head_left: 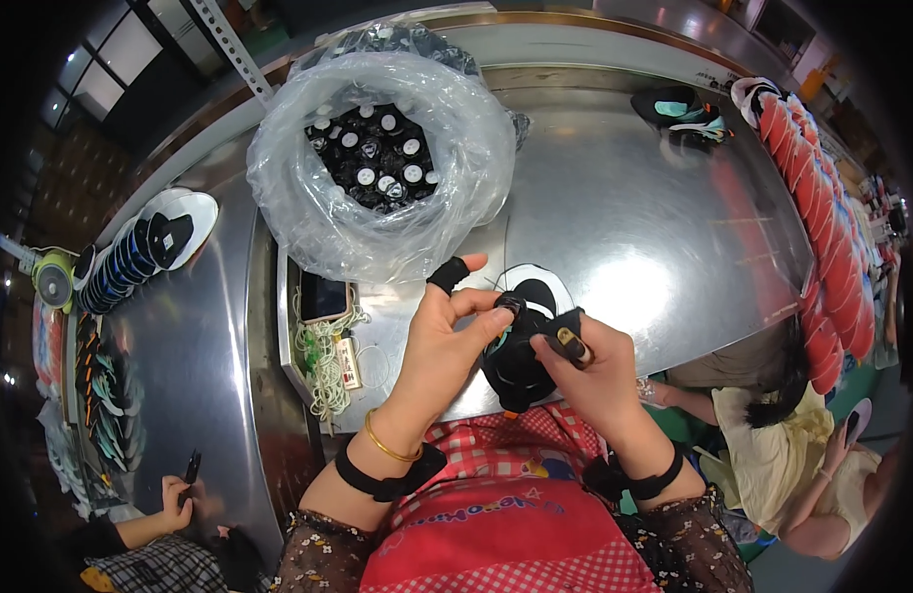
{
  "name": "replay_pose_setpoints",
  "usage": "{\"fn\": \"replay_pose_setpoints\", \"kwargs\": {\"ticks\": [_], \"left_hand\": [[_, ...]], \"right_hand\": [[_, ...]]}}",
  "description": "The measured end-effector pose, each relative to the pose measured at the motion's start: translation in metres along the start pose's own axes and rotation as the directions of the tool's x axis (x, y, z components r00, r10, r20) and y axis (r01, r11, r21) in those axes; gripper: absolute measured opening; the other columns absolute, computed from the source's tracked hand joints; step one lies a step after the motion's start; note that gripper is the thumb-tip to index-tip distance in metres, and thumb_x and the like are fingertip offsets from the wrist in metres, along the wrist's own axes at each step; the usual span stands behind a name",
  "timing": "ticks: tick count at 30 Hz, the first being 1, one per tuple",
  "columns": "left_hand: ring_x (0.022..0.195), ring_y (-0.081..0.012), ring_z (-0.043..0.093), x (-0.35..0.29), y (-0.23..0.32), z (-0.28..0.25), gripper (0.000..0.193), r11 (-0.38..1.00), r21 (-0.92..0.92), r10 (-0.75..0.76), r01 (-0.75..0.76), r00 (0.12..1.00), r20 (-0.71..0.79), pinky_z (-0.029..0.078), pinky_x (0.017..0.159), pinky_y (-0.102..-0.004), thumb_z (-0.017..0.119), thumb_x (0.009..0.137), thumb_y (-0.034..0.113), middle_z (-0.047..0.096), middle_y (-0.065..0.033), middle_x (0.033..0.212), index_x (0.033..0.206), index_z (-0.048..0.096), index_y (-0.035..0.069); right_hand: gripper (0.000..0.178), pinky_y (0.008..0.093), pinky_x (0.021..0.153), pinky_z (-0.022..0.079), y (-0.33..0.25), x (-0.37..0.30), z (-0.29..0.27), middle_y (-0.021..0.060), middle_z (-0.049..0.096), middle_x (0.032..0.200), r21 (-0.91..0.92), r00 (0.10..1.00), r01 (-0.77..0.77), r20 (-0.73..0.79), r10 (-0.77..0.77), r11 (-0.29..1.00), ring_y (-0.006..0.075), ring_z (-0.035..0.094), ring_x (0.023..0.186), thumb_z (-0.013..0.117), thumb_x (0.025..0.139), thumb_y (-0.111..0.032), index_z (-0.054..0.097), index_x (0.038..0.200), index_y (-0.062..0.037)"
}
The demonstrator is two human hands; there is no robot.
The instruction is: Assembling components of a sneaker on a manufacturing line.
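Note:
A black shoe upper (pixel 516 368) with a white-edged part (pixel 543 281) at its far end is held up in front of my apron. My left hand (pixel 447 331) is closed, thumb and fingers pinching a dark looped piece (pixel 513 302) at the upper's top; its index finger, in a black finger sleeve, sticks out. My right hand (pixel 597 361) is closed at the upper's right side, its thumb pressed against it. A small dark object with a pale gold strip (pixel 575 348) shows at the right fingers; its kind I cannot make out. A thin thread end shows near the left fingertips.
Beyond my hands stands a clear plastic bag (pixel 279 198) of black pieces with white discs. Left lie a phone (pixel 324 297) and tangled cord (pixel 328 366). Stacked uppers (pixel 140 252) and a co-worker's hand (pixel 177 507) are further left. Red-and-white bundled pieces (pixel 807 188) stand right.

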State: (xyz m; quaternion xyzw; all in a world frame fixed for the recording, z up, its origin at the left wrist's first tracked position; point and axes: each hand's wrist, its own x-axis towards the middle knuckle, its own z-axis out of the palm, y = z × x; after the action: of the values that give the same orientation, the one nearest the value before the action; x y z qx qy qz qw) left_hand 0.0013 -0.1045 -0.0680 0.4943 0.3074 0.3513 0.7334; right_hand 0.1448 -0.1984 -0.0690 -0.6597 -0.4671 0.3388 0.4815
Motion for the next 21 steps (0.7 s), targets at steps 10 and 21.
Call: {"fn": "replay_pose_setpoints", "kwargs": {"ticks": [10, 21], "left_hand": [[0.076, -0.0117, 0.054, -0.003, -0.009, -0.003, 0.061, 0.521, 0.792, 0.227, -0.319, 0.946, 0.231, 0.042, 0.080, -0.0273, 0.068, 0.071, 0.001, 0.062, -0.0036, 0.078, 0.127, 0.043, 0.002], [0.079, -0.0112, 0.057, -0.009, -0.003, 0.021, 0.042, 0.998, 0.033, -0.048, 0.045, 0.995, 0.082, 0.046, 0.067, -0.0197, 0.064, 0.081, 0.003, 0.062, -0.0078, 0.093, 0.118, 0.046, -0.001]], "right_hand": [[0.014, 0.0287, 0.062, 0.046, 0.004, 0.030, -0.009, 0.0077, 0.058, 0.080, -0.189, 0.938, 0.347, 0.050, -0.344, 0.918, 0.0181, 0.058, 0.071, 0.069, 0.075, -0.006, 0.060, 0.085, -0.0003], [0.014, 0.0244, 0.057, 0.044, 0.007, 0.042, 0.005, 0.0040, 0.061, 0.070, -0.078, 0.948, 0.284, -0.126, -0.292, 0.956, 0.0090, 0.056, 0.064, 0.071, 0.078, -0.013, 0.065, 0.083, -0.0004]]}}
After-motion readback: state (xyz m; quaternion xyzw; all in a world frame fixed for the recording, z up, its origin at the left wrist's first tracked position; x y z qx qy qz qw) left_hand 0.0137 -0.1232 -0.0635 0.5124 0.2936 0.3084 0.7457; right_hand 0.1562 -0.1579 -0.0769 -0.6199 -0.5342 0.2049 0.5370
